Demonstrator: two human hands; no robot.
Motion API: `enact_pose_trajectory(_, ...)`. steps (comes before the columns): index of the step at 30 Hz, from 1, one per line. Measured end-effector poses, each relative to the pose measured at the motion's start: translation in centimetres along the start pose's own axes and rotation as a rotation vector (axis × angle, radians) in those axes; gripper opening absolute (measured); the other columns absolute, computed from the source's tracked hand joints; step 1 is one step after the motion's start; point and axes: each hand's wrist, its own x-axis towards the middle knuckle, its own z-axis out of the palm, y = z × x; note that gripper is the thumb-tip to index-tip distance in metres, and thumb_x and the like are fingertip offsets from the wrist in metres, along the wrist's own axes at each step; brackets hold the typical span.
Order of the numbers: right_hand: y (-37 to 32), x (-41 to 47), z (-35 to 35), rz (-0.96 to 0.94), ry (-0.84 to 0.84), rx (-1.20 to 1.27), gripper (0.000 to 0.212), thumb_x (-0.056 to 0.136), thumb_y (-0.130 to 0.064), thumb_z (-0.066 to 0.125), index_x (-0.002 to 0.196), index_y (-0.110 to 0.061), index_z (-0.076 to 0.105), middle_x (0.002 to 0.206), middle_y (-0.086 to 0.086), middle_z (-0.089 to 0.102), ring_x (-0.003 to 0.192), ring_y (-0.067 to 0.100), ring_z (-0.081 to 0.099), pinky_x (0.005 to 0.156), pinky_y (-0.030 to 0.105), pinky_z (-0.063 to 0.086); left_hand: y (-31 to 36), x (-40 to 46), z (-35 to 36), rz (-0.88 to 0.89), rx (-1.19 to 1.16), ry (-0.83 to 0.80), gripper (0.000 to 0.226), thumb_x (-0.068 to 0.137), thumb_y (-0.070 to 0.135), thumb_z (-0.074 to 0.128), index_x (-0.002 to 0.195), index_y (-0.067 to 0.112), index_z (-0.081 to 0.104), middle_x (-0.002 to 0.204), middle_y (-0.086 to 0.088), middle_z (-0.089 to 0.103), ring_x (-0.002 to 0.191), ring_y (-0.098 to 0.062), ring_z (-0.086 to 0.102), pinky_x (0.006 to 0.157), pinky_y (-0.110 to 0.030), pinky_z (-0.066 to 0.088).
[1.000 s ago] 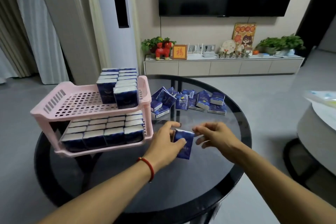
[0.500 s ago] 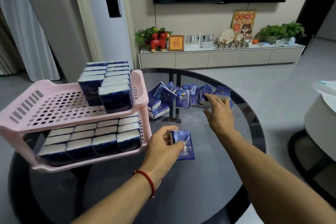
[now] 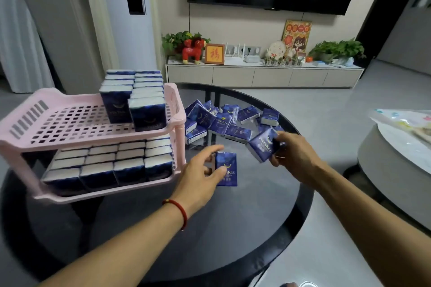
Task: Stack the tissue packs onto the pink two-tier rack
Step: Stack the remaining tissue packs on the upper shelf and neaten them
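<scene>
While each hand (image 3: 198,177) (image 3: 296,158) pinches one blue tissue pack (image 3: 226,171) (image 3: 262,147), these look light, soft, film-slick; gripping across the narrow sides should hold best.

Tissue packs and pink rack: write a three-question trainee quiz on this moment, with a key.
1. True or false: the lower tier of the pink rack is packed with tissue packs.
2. Which hand holds a pack tilted in the air? A) left hand B) right hand
3. Fill in: the loose pile of packs lies on the round dark ____ table.

Key
1. True; the upper tier holds packs only at its right end.
2. B; the left hand's grip is on an upright pack standing on the table.
3. Glass.
</scene>
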Motion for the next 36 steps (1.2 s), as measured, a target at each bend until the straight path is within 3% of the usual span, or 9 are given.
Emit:
enact_pose_trajectory(2, -0.2, -2.2, 0.3, 0.026, -0.186, -0.111, 0.023, 0.102, -0.009, 0.045, 0.101, 0.003, 0.065, 0.081, 0.020, 0.060, 0.058, 0.024, 0.052, 0.055, 0.031, 0.044, 0.4, -0.2, -0.3, -0.016, -0.061, 0.002, 0.050, 0.090, 0.008, 0.069, 0.120, 0.048, 0.064, 0.106, -0.019, 0.074, 0.086, -0.037, 0.072, 0.085, -0.049, 0.062)
enact_pose_trajectory(5, -0.5, -4.8, 2.1, -0.013, -0.398, -0.522, 0.022, 0.107, -0.018, 0.049, 0.122, -0.008, 0.061, 0.094, 0.014, 0.072, 0.071, 0.024, 0.067, 0.064, 0.029, 0.057, 1.0, -0.9, -0.9, -0.057, -0.123, -0.051, 0.063, 0.084, -0.014, 0.060, 0.118, 0.039, 0.065, 0.118, -0.012, 0.071, 0.086, -0.015, 0.070, 0.074, -0.024, 0.059)
enact_pose_trajectory(8, 0.2, -5.9, 4.4, -0.156, -0.432, -0.871, 0.032, 0.105, -0.025, 0.053, 0.135, -0.018, 0.047, 0.087, 0.003, 0.072, 0.072, 0.013, 0.071, 0.069, 0.025, 0.058, 1.4, -2.2, -1.7, -0.058, -0.083, -0.178, 0.066, 0.080, -0.015, 0.063, 0.128, 0.030, 0.058, 0.120, -0.008, 0.067, 0.101, -0.017, 0.069, 0.079, -0.024, 0.060)
enact_pose_trajectory(12, 0.0, -6.4, 5.7, -0.321, -0.380, -1.014, 0.050, 0.102, -0.030, 0.057, 0.147, -0.021, 0.035, 0.093, -0.003, 0.070, 0.076, 0.008, 0.069, 0.073, 0.026, 0.058, 1.5, -3.5, -2.7, 0.020, 0.123, -0.218, 0.066, 0.076, 0.006, 0.080, 0.124, 0.042, 0.051, 0.120, 0.003, 0.064, 0.100, -0.015, 0.072, 0.085, -0.037, 0.063)
enact_pose_trajectory(16, -0.6, -7.1, 6.8, -0.391, -0.407, -1.052, 0.051, 0.098, -0.039, 0.062, 0.143, -0.025, 0.043, 0.111, -0.005, 0.064, 0.086, 0.008, 0.066, 0.080, 0.030, 0.059, 2.0, -4.5, -3.8, 0.102, 0.255, -0.182, 0.064, 0.073, 0.011, 0.075, 0.120, 0.044, 0.046, 0.121, 0.004, 0.061, 0.105, -0.017, 0.068, 0.086, -0.042, 0.061)
enact_pose_trajectory(19, -0.4, -7.6, 7.7, -0.429, -0.454, -1.029, 0.045, 0.095, -0.034, 0.068, 0.135, -0.025, 0.052, 0.116, -0.007, 0.063, 0.086, 0.009, 0.066, 0.080, 0.032, 0.059, 1.9, -5.5, -4.5, 0.157, 0.355, -0.169, 0.058, 0.073, 0.016, 0.075, 0.116, 0.038, 0.043, 0.115, 0.007, 0.060, 0.106, -0.015, 0.062, 0.091, -0.041, 0.055)
enact_pose_trajectory(27, -0.6, -7.5, 8.1, -0.365, -0.498, -0.926, 0.035, 0.093, -0.033, 0.072, 0.123, -0.018, 0.059, 0.104, -0.005, 0.069, 0.076, 0.010, 0.073, 0.074, 0.039, 0.061, 2.2, -6.4, -5.1, 0.153, 0.361, -0.172, 0.049, 0.077, 0.018, 0.076, 0.115, 0.035, 0.049, 0.115, 0.008, 0.059, 0.107, -0.014, 0.060, 0.093, -0.041, 0.054)
enact_pose_trajectory(32, -1.5, -7.3, 9.7, -0.431, -0.487, -0.879, 0.044, 0.085, -0.047, 0.077, 0.117, -0.021, 0.063, 0.091, -0.007, 0.072, 0.078, 0.007, 0.071, 0.072, 0.035, 0.060, 3.0, -7.3, -7.5, 0.131, 0.316, -0.145, 0.051, 0.074, 0.018, 0.074, 0.114, 0.039, 0.051, 0.115, 0.009, 0.063, 0.106, -0.013, 0.065, 0.089, -0.044, 0.058)
enact_pose_trajectory(36, -2.6, -7.5, 11.9, -0.429, -0.530, -0.709, 0.046, 0.084, -0.054, 0.074, 0.117, -0.024, 0.065, 0.096, -0.003, 0.074, 0.081, 0.010, 0.072, 0.072, 0.033, 0.061, 4.1, -8.8, -10.6, 0.135, 0.304, -0.082, 0.054, 0.073, 0.020, 0.076, 0.119, 0.039, 0.055, 0.116, 0.009, 0.069, 0.106, -0.013, 0.069, 0.091, -0.045, 0.059)
